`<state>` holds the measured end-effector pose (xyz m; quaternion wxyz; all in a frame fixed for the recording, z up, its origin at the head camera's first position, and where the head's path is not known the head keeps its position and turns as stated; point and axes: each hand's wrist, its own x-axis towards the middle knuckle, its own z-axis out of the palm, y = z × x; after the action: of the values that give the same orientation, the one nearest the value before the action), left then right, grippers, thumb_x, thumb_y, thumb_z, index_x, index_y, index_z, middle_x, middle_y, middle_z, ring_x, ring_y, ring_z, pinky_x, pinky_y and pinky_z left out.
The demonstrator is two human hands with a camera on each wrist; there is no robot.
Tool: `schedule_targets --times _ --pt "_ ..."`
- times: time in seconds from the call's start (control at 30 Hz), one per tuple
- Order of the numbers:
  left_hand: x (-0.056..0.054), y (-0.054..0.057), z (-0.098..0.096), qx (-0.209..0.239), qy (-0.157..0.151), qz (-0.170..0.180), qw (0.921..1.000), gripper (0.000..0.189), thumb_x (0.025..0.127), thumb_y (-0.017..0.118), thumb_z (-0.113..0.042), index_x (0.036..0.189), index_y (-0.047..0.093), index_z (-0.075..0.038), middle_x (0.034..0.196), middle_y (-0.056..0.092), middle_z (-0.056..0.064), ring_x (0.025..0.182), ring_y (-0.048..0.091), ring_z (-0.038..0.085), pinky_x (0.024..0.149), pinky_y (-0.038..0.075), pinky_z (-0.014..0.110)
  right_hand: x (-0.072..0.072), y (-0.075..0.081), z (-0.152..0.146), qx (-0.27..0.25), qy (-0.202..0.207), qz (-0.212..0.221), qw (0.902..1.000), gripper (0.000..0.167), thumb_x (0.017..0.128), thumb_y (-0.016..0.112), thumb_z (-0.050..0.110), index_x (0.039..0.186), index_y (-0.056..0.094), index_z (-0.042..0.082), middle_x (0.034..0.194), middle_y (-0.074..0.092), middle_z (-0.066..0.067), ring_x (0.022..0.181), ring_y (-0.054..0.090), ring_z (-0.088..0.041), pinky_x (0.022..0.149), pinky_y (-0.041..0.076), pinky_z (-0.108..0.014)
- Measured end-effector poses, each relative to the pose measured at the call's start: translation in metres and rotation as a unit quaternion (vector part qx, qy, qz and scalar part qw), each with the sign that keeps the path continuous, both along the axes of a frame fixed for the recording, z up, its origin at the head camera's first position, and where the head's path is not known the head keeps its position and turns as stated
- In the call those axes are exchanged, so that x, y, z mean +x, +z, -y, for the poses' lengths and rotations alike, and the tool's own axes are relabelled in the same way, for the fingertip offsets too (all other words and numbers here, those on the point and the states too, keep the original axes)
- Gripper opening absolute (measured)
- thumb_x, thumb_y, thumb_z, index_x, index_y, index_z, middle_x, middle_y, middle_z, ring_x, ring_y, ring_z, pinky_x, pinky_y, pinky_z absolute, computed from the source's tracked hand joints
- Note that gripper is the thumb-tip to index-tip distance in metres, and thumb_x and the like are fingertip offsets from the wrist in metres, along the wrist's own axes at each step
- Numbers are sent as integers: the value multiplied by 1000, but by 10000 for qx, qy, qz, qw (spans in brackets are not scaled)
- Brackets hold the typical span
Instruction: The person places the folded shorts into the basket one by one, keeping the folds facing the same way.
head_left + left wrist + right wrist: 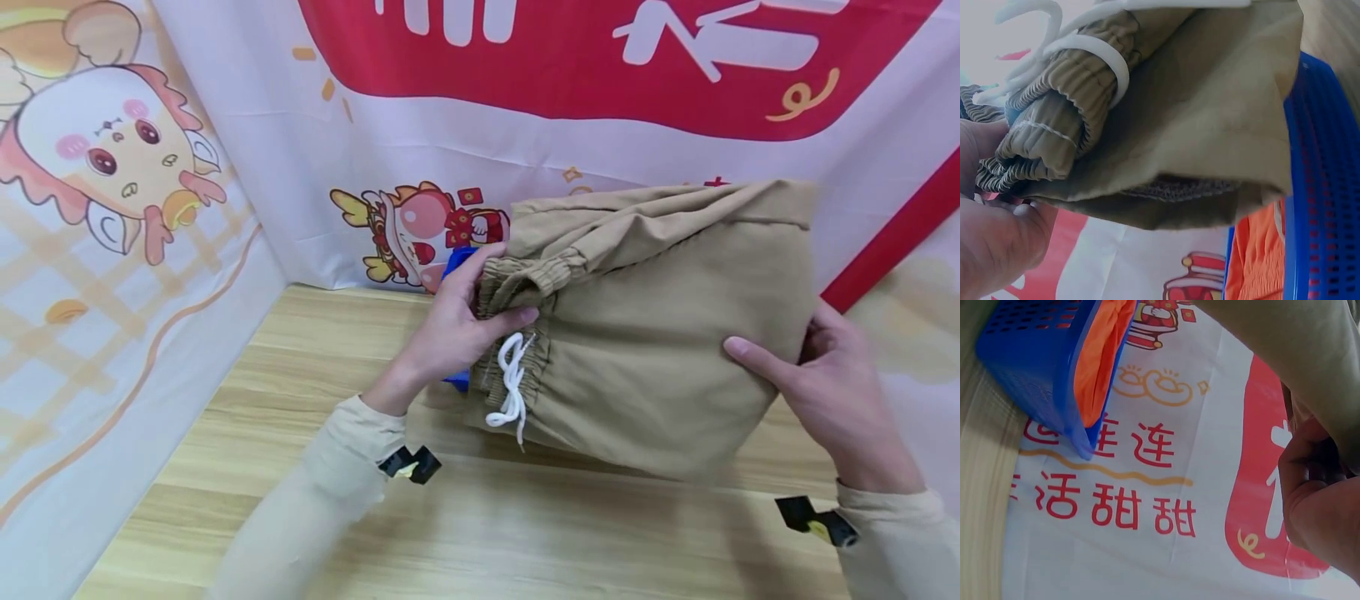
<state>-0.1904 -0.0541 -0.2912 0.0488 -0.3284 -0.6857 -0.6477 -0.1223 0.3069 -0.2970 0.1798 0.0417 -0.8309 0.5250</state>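
Note:
Khaki shorts, folded over, hang in the air above the table between both hands. My left hand grips the gathered elastic waistband, thumb on the near side. From that waistband dangles a white drawstring, tied in a loop. At the other end my right hand pinches the cloth, its thumb lying on top and its other fingers mostly hidden behind. In the left wrist view one leg opening faces the camera.
Behind the shorts stands a blue perforated basket, mostly hidden in the head view. Orange cloth lies inside it. A wooden table spreads below, with printed fabric hanging at the back and sides.

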Motion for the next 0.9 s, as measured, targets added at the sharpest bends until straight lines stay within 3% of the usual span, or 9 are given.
schedule_targets --times 0.17,0.3,0.57,0.7,0.83,0.9 --pt "-12 0 7 -295 173 -13 9994 63 88 76 1 144 49 -8 135 58 9 124 55 20 107 43 38 -13 -1 4 334 -30 440 9985 46 89 80 13 130 60 13 105 71 4 89 69 -7 70 55 -18" --pt "-23 -5 11 -670 363 138 9970 63 89 77 -5 145 49 -12 134 58 8 123 57 21 106 45 38 -28 -4 6 420 203 820 9955 46 92 77 21 133 56 16 108 68 5 92 68 -9 72 55 -21" --pt "-53 -18 12 -1049 535 897 9890 68 88 78 -4 148 46 -12 136 58 10 125 56 25 109 41 39 -68 -18 7 634 762 1134 9886 51 94 75 27 136 52 7 115 65 -6 94 67 -11 75 57 -24" --pt "-67 -20 11 -1363 646 1187 9814 71 88 78 -5 150 45 -14 146 52 8 137 46 25 116 32 44 -86 -24 7 756 851 1205 9862 58 94 75 28 141 49 7 126 60 -15 98 64 -8 77 57 -24" --pt "-79 -21 10 -1775 804 1356 9714 75 89 79 -9 154 40 -15 158 39 5 148 30 25 121 21 47 -100 -28 9 752 890 1154 9865 57 94 75 26 142 50 8 131 58 -17 102 63 -10 78 57 -23" --pt "-85 -22 9 -1805 799 1417 9700 74 90 78 -9 154 40 -16 158 39 4 149 28 24 121 21 46 -106 -30 10 765 871 1095 9872 56 94 75 24 141 51 7 132 58 -17 104 62 -11 78 57 -22"
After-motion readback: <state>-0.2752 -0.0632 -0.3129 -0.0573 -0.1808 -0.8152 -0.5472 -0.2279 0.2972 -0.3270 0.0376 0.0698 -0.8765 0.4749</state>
